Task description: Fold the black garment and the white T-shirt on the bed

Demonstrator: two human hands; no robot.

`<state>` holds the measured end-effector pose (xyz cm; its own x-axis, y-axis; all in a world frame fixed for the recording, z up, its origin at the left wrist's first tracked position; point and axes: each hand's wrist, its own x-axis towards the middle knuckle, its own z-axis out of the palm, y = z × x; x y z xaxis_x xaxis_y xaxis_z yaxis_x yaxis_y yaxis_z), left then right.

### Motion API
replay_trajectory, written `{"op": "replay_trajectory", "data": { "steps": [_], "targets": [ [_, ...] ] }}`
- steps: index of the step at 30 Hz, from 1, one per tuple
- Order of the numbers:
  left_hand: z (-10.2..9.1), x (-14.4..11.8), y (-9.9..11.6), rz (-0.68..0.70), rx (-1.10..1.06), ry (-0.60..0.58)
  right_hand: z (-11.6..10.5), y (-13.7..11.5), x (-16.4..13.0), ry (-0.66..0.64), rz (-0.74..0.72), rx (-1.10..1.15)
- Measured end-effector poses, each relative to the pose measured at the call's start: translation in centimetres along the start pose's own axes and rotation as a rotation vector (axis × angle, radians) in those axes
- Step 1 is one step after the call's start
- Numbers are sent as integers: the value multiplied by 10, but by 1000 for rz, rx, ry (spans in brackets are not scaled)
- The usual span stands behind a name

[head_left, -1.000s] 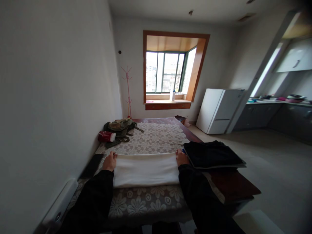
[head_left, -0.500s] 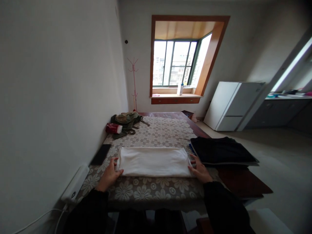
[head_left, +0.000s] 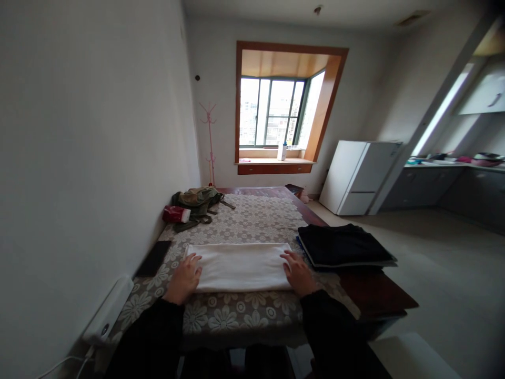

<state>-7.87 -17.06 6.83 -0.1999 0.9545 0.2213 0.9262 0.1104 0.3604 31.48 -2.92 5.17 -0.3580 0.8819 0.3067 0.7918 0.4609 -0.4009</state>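
Observation:
A white cloth [head_left: 242, 267], folded into a long flat rectangle, lies across the near part of the table. My left hand [head_left: 186, 276] rests at its left end, fingers apart over the edge. At the opposite end my right hand [head_left: 296, 271] has its fingers spread over the right edge. Neither hand is wrapped round anything. To the right of my right hand sits a stack of folded dark clothes [head_left: 343, 245]. The table is covered by a floral tablecloth [head_left: 260, 213].
Along the left wall are a dark flat object [head_left: 154, 258], a red packet [head_left: 175, 214] and a green backpack [head_left: 199, 200]. A white power strip [head_left: 108, 310] with a cable is at the near left. A white fridge [head_left: 355, 176] stands beyond the table, right of the window.
Both hands have moved inward from gripping the cloth's ends to lying over them with fingers spread. My view has tilted up and turned slightly right.

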Motion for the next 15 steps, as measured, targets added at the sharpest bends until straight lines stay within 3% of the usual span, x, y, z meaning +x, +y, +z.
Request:
{"op": "replay_trajectory", "data": {
  "steps": [2,4,7,11,15],
  "targets": [
    [21,20,37,133,23,-76,17,-42,16,-111,-117,-12],
    [46,39,73,172,74,-105,40,-79,32,-189,-153,-55],
    [80,58,107,194,122,-105,74,-106,47,-260,-117,-129],
    [106,63,107,184,138,-78,100,-102,50,-262,-101,-177],
    [111,61,97,174,131,-62,104,-95,48,-257,-98,-175]
  ]
}}
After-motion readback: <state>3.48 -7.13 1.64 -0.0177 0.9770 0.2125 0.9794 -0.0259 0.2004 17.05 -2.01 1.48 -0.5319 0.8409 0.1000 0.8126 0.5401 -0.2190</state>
